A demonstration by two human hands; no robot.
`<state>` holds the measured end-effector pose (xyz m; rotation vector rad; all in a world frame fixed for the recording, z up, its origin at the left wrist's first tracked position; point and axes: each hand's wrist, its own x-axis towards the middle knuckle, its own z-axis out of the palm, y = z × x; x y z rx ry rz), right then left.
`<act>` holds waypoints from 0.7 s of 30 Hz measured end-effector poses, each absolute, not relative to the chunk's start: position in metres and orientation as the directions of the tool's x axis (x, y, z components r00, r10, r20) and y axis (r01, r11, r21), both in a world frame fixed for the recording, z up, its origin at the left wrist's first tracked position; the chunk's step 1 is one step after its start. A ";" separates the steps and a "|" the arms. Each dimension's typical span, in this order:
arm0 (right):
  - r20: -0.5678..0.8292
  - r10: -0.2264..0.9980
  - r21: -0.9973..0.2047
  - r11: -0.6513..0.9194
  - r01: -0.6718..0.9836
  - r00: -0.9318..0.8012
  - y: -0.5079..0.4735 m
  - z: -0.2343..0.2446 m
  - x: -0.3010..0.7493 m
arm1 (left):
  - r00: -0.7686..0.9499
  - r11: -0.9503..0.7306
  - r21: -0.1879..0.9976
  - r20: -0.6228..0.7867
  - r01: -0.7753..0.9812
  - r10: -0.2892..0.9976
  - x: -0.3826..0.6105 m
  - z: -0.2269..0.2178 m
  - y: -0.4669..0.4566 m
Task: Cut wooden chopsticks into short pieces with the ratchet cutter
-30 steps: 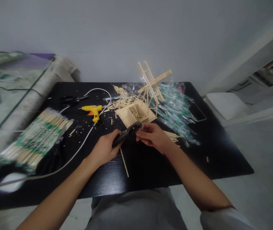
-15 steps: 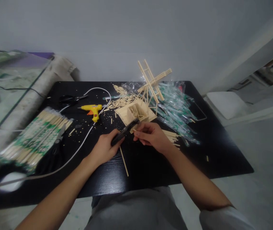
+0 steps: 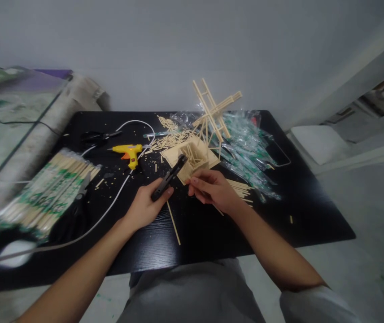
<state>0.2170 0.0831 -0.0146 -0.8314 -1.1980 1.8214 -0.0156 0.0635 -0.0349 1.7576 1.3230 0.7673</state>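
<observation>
My left hand (image 3: 148, 204) is closed around black pliers (image 3: 169, 177), whose head points up and to the right toward an open wooden box (image 3: 194, 157) with short stick pieces inside. In the pinched fingers of my right hand (image 3: 212, 188) is a thin wooden stick (image 3: 219, 211); most of it is hidden by the hand, and an end shows below. The box stands on a pale wooden board (image 3: 170, 154). Another long stick (image 3: 173, 223) lies on the black table between my hands. Several loose sticks (image 3: 241, 188) rest just right of my right hand.
A yellow glue gun (image 3: 128, 151) with a white cord lies left of the board. Wrapped chopstick bundles (image 3: 50, 188) and black scissors (image 3: 77, 206) are farther left. Behind are cut pieces (image 3: 170, 139), a crossed stick frame (image 3: 214, 112) and plastic wrappers (image 3: 249, 148).
The pliers have drawn slightly left, away from my right hand, and tilt more steeply. The lower end of the stick in my right hand now shows beneath it.
</observation>
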 end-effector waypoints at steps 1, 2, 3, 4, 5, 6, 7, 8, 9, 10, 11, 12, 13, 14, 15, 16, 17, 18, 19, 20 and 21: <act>-0.100 0.872 -0.934 -0.248 -0.257 -0.480 0.083 -0.015 0.217 | 0.271 -0.148 0.861 0.013 0.486 0.963 -0.015 -0.035 0.063; -0.098 0.872 -0.933 -0.249 -0.262 -0.480 0.083 -0.016 0.217 | 0.267 -0.150 0.861 0.017 0.486 0.963 -0.015 -0.035 0.063; -0.092 0.873 -0.931 -0.246 -0.270 -0.479 0.083 -0.016 0.216 | 0.264 -0.151 0.862 0.020 0.484 0.964 -0.015 -0.035 0.063; -0.082 0.875 -0.930 -0.239 -0.279 -0.476 0.082 -0.016 0.216 | 0.258 -0.149 0.865 0.022 0.480 0.966 -0.015 -0.036 0.063; -0.072 0.879 -0.930 -0.230 -0.287 -0.472 0.082 -0.016 0.215 | 0.254 -0.145 0.868 0.022 0.475 0.967 -0.015 -0.036 0.063; -0.062 0.882 -0.931 -0.220 -0.291 -0.468 0.082 -0.016 0.215 | 0.248 -0.140 0.872 0.022 0.470 0.968 -0.015 -0.036 0.063; -0.056 0.883 -0.933 -0.212 -0.290 -0.466 0.082 -0.015 0.215 | 0.244 -0.136 0.875 0.021 0.464 0.970 -0.014 -0.037 0.063; -0.051 0.883 -0.936 -0.206 -0.286 -0.467 0.082 -0.015 0.214 | 0.240 -0.132 0.878 0.020 0.461 0.971 -0.014 -0.037 0.063; -0.051 0.880 -0.938 -0.204 -0.281 -0.472 0.082 -0.015 0.214 | 0.238 -0.130 0.879 0.020 0.458 0.971 -0.014 -0.037 0.063; -0.052 0.877 -0.939 -0.205 -0.275 -0.477 0.081 -0.014 0.213 | 0.237 -0.131 0.880 0.021 0.456 0.971 -0.013 -0.037 0.063; -0.053 0.874 -0.940 -0.206 -0.271 -0.482 0.081 -0.014 0.213 | 0.238 -0.132 0.881 0.023 0.454 0.971 -0.013 -0.037 0.062; -0.052 0.873 -0.941 -0.206 -0.270 -0.485 0.081 -0.014 0.212 | 0.239 -0.135 0.882 0.026 0.451 0.971 -0.012 -0.037 0.062; -0.051 0.873 -0.941 -0.205 -0.271 -0.485 0.081 -0.015 0.212 | 0.240 -0.136 0.884 0.028 0.447 0.970 -0.012 -0.037 0.062; -0.050 0.874 -0.940 -0.204 -0.272 -0.484 0.081 -0.015 0.212 | 0.239 -0.135 0.887 0.029 0.441 0.971 -0.012 -0.037 0.061; -0.049 0.873 -0.940 -0.205 -0.274 -0.485 0.081 -0.016 0.211 | 0.234 -0.128 0.894 0.027 0.430 0.972 -0.011 -0.037 0.061; -0.050 0.872 -0.939 -0.207 -0.276 -0.486 0.081 -0.017 0.211 | 0.224 -0.114 0.904 0.021 0.412 0.974 -0.011 -0.037 0.061; -0.053 0.870 -0.937 -0.213 -0.277 -0.490 0.081 -0.017 0.210 | 0.209 -0.091 0.918 0.009 0.385 0.978 -0.011 -0.038 0.061; -0.059 0.866 -0.936 -0.221 -0.275 -0.496 0.081 -0.018 0.210 | 0.190 -0.059 0.936 -0.008 0.346 0.982 -0.010 -0.038 0.061; -0.064 0.862 -0.933 -0.230 -0.275 -0.503 0.081 -0.020 0.210 | 0.168 -0.019 0.956 -0.032 0.292 0.985 -0.010 -0.038 0.061; -0.070 0.857 -0.931 -0.240 -0.275 -0.511 0.081 -0.021 0.209 | 0.148 0.026 0.974 -0.061 0.226 0.987 -0.009 -0.039 0.061; -0.078 0.851 -0.929 -0.251 -0.271 -0.520 0.081 -0.022 0.208 | 0.130 0.071 0.986 -0.091 0.153 0.987 -0.009 -0.038 0.061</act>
